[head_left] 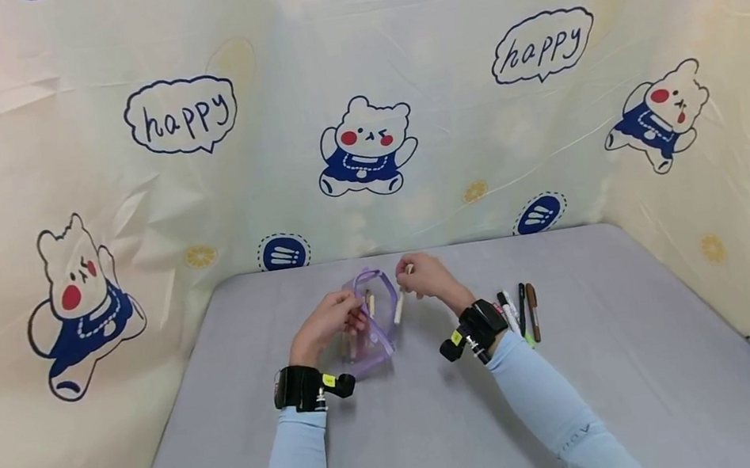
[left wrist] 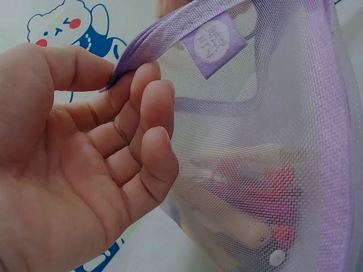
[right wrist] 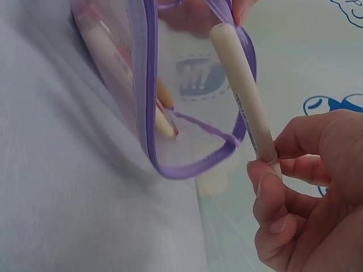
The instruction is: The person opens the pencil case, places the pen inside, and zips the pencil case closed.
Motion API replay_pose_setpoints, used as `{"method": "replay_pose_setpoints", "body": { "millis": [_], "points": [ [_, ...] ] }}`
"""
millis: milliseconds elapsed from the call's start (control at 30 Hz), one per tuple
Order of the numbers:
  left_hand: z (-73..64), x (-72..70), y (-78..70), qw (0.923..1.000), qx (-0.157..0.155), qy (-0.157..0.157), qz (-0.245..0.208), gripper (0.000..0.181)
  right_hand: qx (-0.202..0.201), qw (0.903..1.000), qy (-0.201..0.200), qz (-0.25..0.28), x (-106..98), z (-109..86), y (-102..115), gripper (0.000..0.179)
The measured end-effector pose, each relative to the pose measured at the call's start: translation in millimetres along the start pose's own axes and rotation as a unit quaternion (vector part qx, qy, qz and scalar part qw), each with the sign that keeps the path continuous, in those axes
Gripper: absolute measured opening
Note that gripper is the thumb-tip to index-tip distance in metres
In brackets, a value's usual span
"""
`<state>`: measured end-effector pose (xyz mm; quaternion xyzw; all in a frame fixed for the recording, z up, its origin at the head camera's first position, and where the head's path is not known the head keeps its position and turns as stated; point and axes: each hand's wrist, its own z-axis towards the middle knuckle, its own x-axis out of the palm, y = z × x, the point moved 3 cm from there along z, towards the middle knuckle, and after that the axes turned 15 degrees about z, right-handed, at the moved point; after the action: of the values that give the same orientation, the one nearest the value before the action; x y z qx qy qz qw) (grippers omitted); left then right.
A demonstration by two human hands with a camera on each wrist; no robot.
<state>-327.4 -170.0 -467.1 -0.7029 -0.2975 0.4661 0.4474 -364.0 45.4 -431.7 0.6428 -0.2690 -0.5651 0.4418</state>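
A see-through mesh zip pouch [left wrist: 332,130] with purple trim stands open over the table, in front of me in the head view. My left hand [head_left: 323,325] pinches the pouch's zipped edge between thumb and index finger, its other fingers curled beside the mesh. Through the mesh, several markers [left wrist: 244,226] with pale barrels and some red or pink parts show inside. Between its thumb and fingers, my right hand [right wrist: 312,192] holds a cream-coloured marker [right wrist: 241,85] by one end. That marker is tilted, its far end beside the pouch's opening in the right wrist view.
Right of the pouch, several loose markers lie on the grey tabletop [head_left: 404,438], among them a brown marker [head_left: 533,312] and a black marker [head_left: 522,305]. My right forearm passes close to them. A printed cloth [head_left: 346,30] hangs behind the table and along its sides.
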Motion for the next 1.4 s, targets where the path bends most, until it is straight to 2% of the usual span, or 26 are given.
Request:
{"method": "replay_pose_setpoints", "body": {
  "millis": [200, 433, 533, 700, 833, 933, 1033, 1100, 1400],
  "points": [
    [1.3, 1.2, 1.9, 1.0, 0.002, 0.001, -0.001, 0.024, -0.015, 0.9998, -0.009, 0.007, 13, 1.9, 7, 0.013],
    [0.1, -0.1, 2.1, 0.9999, 0.004, -0.008, -0.005, 0.023, -0.043, 0.9976, 0.011, -0.054, 33, 1.4, 12, 0.01],
    [-0.5, 0.0, 1.5, 0.9999, 0.007, -0.007, -0.006, 0.022, -0.039, 0.997, -0.001, -0.067, 35, 0.7, 15, 0.012],
    [-1.7, 1.6, -0.3, 0.9999, 0.011, -0.001, -0.007, 0.022, -0.015, 0.9981, -0.013, -0.059, 33, 1.5, 14, 0.014],
    [-1.6, 1.3, -0.1, 0.9999, 0.009, -0.005, -0.003, 0.022, -0.026, 0.9976, 0.0, -0.064, 39, 2.2, 14, 0.014],
    [-1.8, 0.1, -1.4, 0.9999, 0.012, -0.008, -0.001, 0.023, -0.042, 0.9964, 0.033, -0.066, 46, 1.8, 15, 0.021],
    [-2.5, -1.1, -2.9, 0.9999, 0.013, -0.011, 0.001, 0.024, -0.043, 0.9958, 0.068, -0.044, 50, 0.4, 16, 0.031],
    [-3.3, -1.5, -3.8, 0.9998, 0.013, -0.013, 0.004, 0.023, -0.039, 0.996, 0.077, -0.023, 49, -1.0, 17, 0.035],
    [-2.8, -1.9, -2.4, 0.9999, 0.008, -0.014, 0.005, 0.023, -0.028, 0.997, 0.07, -0.019, 35, -4.0, 13, 0.032]
  ]
}}
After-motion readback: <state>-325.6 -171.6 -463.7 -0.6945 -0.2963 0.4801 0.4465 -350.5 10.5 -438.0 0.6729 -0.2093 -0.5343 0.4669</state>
